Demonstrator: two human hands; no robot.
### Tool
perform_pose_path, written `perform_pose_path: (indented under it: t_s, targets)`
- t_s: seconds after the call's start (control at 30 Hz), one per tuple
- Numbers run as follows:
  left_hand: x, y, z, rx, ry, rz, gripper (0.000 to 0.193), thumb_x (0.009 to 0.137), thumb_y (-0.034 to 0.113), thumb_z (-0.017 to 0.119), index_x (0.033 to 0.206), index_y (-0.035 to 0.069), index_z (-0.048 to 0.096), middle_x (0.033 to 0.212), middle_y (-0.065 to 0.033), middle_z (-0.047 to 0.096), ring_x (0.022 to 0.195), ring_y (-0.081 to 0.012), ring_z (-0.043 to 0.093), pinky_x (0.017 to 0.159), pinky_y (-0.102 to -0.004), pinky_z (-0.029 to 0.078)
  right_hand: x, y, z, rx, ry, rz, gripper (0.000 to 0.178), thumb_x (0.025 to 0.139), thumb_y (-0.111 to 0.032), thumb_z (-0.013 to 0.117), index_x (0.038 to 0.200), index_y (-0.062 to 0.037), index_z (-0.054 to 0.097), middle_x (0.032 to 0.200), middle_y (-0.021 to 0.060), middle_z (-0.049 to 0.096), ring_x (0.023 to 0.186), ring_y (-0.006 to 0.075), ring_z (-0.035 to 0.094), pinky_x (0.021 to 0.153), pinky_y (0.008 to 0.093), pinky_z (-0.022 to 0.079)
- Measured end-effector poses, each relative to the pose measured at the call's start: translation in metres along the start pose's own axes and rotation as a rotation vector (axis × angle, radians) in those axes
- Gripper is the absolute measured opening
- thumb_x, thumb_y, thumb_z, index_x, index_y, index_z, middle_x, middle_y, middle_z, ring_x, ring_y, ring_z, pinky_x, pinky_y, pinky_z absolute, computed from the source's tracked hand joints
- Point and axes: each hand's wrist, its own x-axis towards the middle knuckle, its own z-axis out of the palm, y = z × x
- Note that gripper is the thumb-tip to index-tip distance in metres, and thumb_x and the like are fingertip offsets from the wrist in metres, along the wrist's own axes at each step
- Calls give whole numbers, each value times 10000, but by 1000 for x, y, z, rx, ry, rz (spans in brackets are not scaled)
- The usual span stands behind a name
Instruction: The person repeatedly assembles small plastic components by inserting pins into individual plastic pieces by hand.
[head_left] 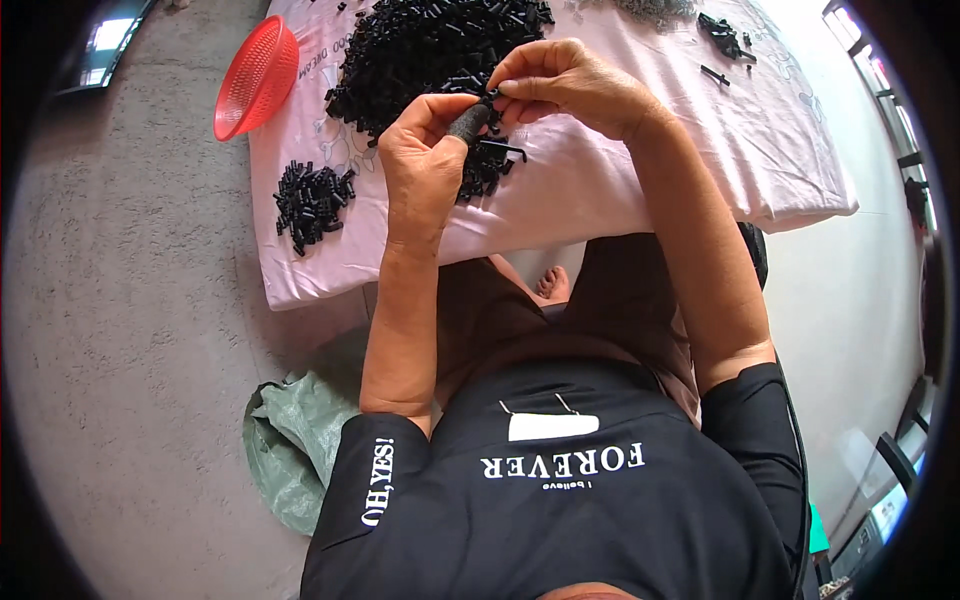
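Observation:
My left hand (420, 150) and my right hand (575, 90) meet fingertip to fingertip over the near edge of a big heap of small black tube-like pieces (425, 45). A dark wrap (468, 124) covers my left thumb, which presses against the index finger. Between the thumb and index finger of my right hand is a small black piece (493, 94), right at the left fingertips. What the left fingers pinch is mostly hidden. Just below the hands, a thin black bent rod (505, 149) sticks out over a smaller pile of black pieces (486, 178).
Pink patterned cloth (590, 195) covers the table. On it lie a separate black pile (312, 205) at the left, a red perforated basket (257, 80) at the left edge, grey small parts (655, 10) at the back and more black pieces (722, 38) at right. A green sack (300, 440) lies on the floor.

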Motion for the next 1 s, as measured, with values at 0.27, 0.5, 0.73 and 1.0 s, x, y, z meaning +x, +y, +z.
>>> perform_pose_path:
  t_s: [0.27, 0.5, 0.73, 1.0]
  targets:
    - [-1, 1, 2, 68, -3, 11, 210, 835, -131, 556, 973, -28, 677, 893, -25, 681, 798, -58, 622, 746, -191, 500, -1, -2, 2, -54, 7, -16, 169, 935, -111, 642, 1049, 14, 651, 905, 90, 699, 796, 152, 708, 763, 237, 580]
    - [-2, 3, 1, -17, 2, -47, 220, 833, -145, 538, 965, -39, 679, 895, -57, 688, 805, -94, 650, 745, -212, 532, -1, -2, 3, -65, -5, -54, 141, 929, -91, 645, 1028, 8, 665, 899, 92, 706, 795, 145, 705, 757, 241, 580]
    - [-1, 7, 0, -127, 52, -144, 189, 836, -139, 554, 942, -51, 682, 876, -77, 689, 773, -105, 656, 741, -221, 549, 3, 1, 7, -95, 9, -128, 110, 928, -48, 631, 1010, 8, 680, 887, 82, 706, 784, 125, 690, 753, 255, 578]
    - [-5, 12, 11, 15, 121, -6, 178, 833, -134, 586, 941, -35, 685, 871, -52, 685, 771, -79, 642, 724, -202, 535, 3, -2, 8, -32, -13, -172, 129, 933, -49, 622, 1027, 17, 680, 873, 83, 701, 784, 130, 688, 747, 262, 579]
